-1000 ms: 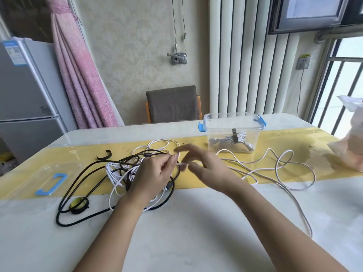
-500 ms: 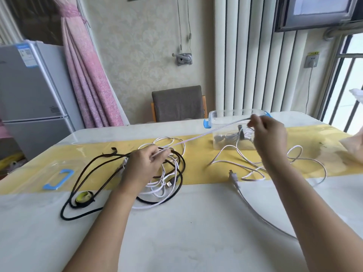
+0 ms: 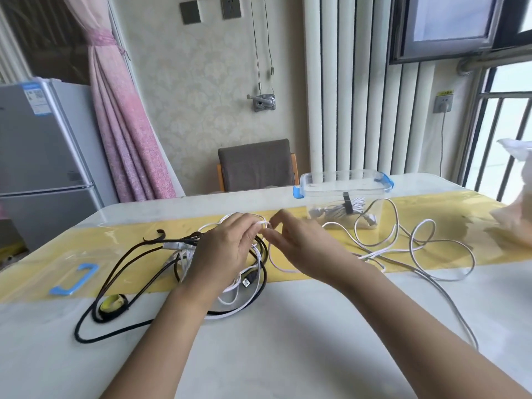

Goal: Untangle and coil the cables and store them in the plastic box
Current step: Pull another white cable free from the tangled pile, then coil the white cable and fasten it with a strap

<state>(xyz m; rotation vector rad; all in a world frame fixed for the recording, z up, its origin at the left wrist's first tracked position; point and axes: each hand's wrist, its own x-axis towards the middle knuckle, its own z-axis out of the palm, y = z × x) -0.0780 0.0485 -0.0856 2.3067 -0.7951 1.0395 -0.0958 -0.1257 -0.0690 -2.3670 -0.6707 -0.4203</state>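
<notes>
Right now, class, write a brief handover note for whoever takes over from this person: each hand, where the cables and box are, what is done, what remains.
Left hand: pinches the white cable.
Right hand: pinches the same cable close beside it.
Plastic box: open, at the far side of the table; one tied white coil inside, so that one is done.
Black cable: loose on the table, tangled with the white.
Left: free and coil both, then box them.

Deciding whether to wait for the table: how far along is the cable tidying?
One tied white bundle already lies in the plastic box. Both the left hand and the right hand pinch the white cable between them. Remaining: coiling that cable, whose slack sprawls rightward, and the black cable.
</notes>
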